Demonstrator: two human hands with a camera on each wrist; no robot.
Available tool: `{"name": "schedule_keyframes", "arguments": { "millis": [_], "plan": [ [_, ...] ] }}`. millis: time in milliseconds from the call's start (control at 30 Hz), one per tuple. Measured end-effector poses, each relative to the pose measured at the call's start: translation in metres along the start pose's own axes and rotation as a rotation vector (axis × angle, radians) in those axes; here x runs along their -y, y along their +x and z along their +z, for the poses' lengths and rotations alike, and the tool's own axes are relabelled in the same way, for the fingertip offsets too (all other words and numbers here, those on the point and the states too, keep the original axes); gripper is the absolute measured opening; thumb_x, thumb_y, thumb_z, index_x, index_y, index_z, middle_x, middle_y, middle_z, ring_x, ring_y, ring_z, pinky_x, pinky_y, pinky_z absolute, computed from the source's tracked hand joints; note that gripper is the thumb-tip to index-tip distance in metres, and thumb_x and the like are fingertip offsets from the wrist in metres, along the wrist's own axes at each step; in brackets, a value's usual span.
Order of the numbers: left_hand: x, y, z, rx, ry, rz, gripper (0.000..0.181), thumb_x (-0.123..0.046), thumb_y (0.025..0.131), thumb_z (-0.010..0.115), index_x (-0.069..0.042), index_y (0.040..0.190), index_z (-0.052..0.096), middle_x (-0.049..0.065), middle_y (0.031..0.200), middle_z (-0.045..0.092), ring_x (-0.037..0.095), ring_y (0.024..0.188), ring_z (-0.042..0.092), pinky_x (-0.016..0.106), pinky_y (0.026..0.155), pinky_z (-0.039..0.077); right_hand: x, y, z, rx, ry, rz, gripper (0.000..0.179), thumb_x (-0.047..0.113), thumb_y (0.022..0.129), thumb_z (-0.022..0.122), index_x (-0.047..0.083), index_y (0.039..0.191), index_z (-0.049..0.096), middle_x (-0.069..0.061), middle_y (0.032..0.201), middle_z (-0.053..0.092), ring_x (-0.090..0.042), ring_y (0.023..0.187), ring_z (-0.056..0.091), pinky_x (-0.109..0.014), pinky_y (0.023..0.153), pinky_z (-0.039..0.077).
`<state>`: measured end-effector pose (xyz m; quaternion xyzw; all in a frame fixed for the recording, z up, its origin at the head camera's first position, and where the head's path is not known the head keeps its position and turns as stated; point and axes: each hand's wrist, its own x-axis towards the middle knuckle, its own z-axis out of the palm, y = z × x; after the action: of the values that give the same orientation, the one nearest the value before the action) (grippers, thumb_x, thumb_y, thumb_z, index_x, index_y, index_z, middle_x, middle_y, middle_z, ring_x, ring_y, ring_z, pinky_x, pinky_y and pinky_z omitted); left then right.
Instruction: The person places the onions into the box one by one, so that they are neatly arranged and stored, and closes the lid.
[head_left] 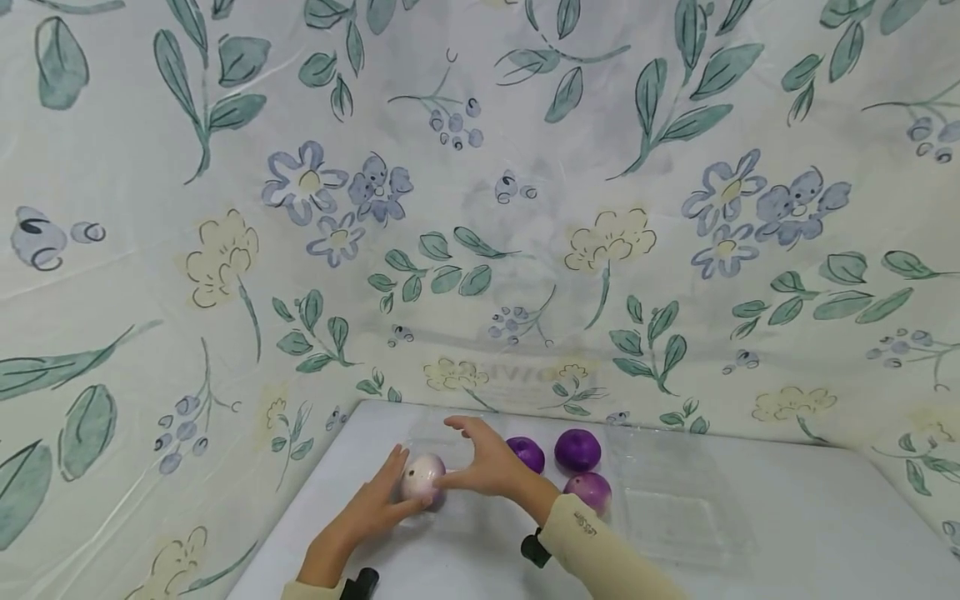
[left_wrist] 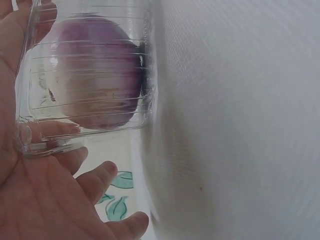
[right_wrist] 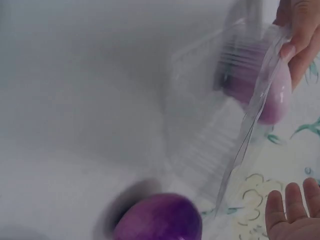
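A white-and-purple onion (head_left: 424,477) sits at the left end of a clear plastic container (right_wrist: 200,125), rising above its rim in the right wrist view. My left hand (head_left: 378,502) holds this onion, with the thumb on the near side and fingers spread round the far side. In the left wrist view, the container's ribbed end wall stands in front of the onion (left_wrist: 100,75). Over the same container my right hand (head_left: 491,462) is spread, its thumb reaching the onion's right side. The fingers (right_wrist: 294,207) of that hand are straight and hold nothing.
Two dark purple onions (head_left: 577,451) and a lighter purple-pink onion (head_left: 588,492) lie right of my right hand. Farther right is a second clear plastic container (head_left: 675,508). A flowered cloth (head_left: 525,275) hangs behind the white table (head_left: 817,517).
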<state>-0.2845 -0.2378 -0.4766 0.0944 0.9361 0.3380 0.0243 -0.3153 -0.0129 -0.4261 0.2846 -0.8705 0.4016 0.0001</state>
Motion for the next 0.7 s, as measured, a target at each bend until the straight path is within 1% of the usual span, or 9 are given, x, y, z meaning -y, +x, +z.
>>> {"name": "schedule_keyframes", "arguments": {
  "millis": [133, 233, 367, 467, 600, 700],
  "plan": [
    [-0.001, 0.001, 0.001, -0.004, 0.007, -0.01, 0.098, -0.049, 0.086, 0.071, 0.004, 0.154, 0.024, 0.026, 0.163, 0.012, 0.051, 0.146, 0.021, 0.079, 0.108, 0.015, -0.007, -0.003, -0.009, -0.023, 0.029, 0.006, 0.083, 0.034, 0.074, 0.087, 0.011, 0.143, 0.048, -0.009, 0.145, 0.052, -0.033, 0.13, 0.052, -0.052, 0.105, 0.046],
    [-0.001, 0.0, 0.001, -0.001, 0.003, -0.015, 0.098, -0.048, 0.086, 0.071, 0.004, 0.154, 0.024, 0.026, 0.163, 0.012, 0.051, 0.146, 0.02, 0.078, 0.108, 0.013, -0.014, -0.005, -0.015, -0.04, 0.025, 0.033, 0.083, 0.036, 0.074, 0.086, 0.014, 0.144, 0.048, -0.009, 0.147, 0.05, -0.033, 0.132, 0.05, -0.053, 0.107, 0.044],
    [-0.002, 0.0, 0.0, 0.005, -0.002, -0.004, 0.098, -0.047, 0.086, 0.071, 0.006, 0.153, 0.024, 0.027, 0.162, 0.011, 0.051, 0.146, 0.019, 0.078, 0.108, 0.013, -0.024, -0.007, -0.022, -0.056, 0.022, 0.061, 0.086, 0.037, 0.074, 0.086, 0.015, 0.146, 0.045, -0.01, 0.148, 0.048, -0.033, 0.133, 0.049, -0.053, 0.108, 0.042],
    [-0.001, 0.0, 0.0, 0.001, -0.001, 0.01, 0.097, -0.046, 0.087, 0.071, 0.007, 0.153, 0.023, 0.028, 0.162, 0.011, 0.051, 0.146, 0.018, 0.078, 0.108, 0.013, -0.028, -0.009, -0.028, -0.074, 0.036, 0.06, 0.086, 0.034, 0.073, 0.087, 0.012, 0.146, 0.045, -0.013, 0.147, 0.048, -0.036, 0.134, 0.048, -0.055, 0.109, 0.041],
    [0.001, 0.001, 0.003, -0.004, -0.022, 0.017, 0.097, -0.044, 0.087, 0.071, 0.007, 0.153, 0.023, 0.028, 0.162, 0.01, 0.05, 0.147, 0.016, 0.078, 0.109, 0.012, -0.034, -0.013, -0.035, -0.085, 0.045, 0.086, 0.085, 0.033, 0.074, 0.087, 0.01, 0.145, 0.046, -0.013, 0.148, 0.048, -0.037, 0.138, 0.044, -0.057, 0.112, 0.037],
    [0.003, 0.002, 0.001, 0.003, -0.038, 0.006, 0.098, -0.045, 0.087, 0.071, 0.006, 0.154, 0.022, 0.026, 0.163, 0.009, 0.049, 0.148, 0.015, 0.077, 0.11, 0.012, -0.036, -0.014, -0.038, -0.082, 0.061, 0.109, 0.084, 0.033, 0.074, 0.087, 0.011, 0.144, 0.046, -0.012, 0.149, 0.048, -0.036, 0.14, 0.042, -0.057, 0.113, 0.035]
  ]
}}
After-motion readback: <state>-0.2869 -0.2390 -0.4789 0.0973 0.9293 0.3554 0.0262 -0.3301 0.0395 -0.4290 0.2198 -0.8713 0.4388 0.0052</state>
